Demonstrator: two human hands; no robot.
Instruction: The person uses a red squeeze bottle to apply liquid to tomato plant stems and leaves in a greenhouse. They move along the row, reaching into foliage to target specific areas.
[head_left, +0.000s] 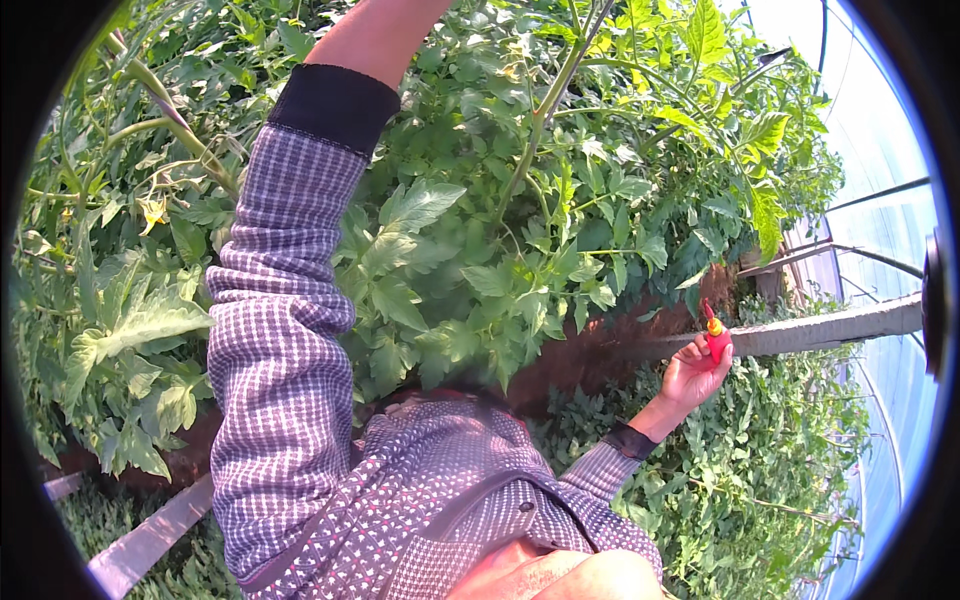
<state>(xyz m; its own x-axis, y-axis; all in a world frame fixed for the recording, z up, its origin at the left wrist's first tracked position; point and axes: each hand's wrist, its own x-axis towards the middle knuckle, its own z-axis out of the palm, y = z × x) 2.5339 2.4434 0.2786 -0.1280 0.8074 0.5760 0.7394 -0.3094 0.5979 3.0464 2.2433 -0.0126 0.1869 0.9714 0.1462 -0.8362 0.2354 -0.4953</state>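
My left hand is out of view beyond the top edge; only the bare forearm and the dark-cuffed checked sleeve show, reaching up among tomato plants (420, 277). Off to the right, my right hand (691, 375) is raised with its fingers around a small red squeeze bottle (719, 345). The bottle has a yellow collar and a pointed red nozzle, which points upward in the picture. Before me stand a thick tomato stem (531, 146) with leafy side shoots and, at the left, another stem (196, 146). A yellow tomato flower (153, 213) hangs near the left stem.
A pale beam or post (832, 330) runs behind my right hand to the right edge. Another pale beam (154, 536) lies at the lower left. Brown soil (577, 360) shows between the plant rows. Greenhouse film (885, 150) on thin ribs curves along the right side.
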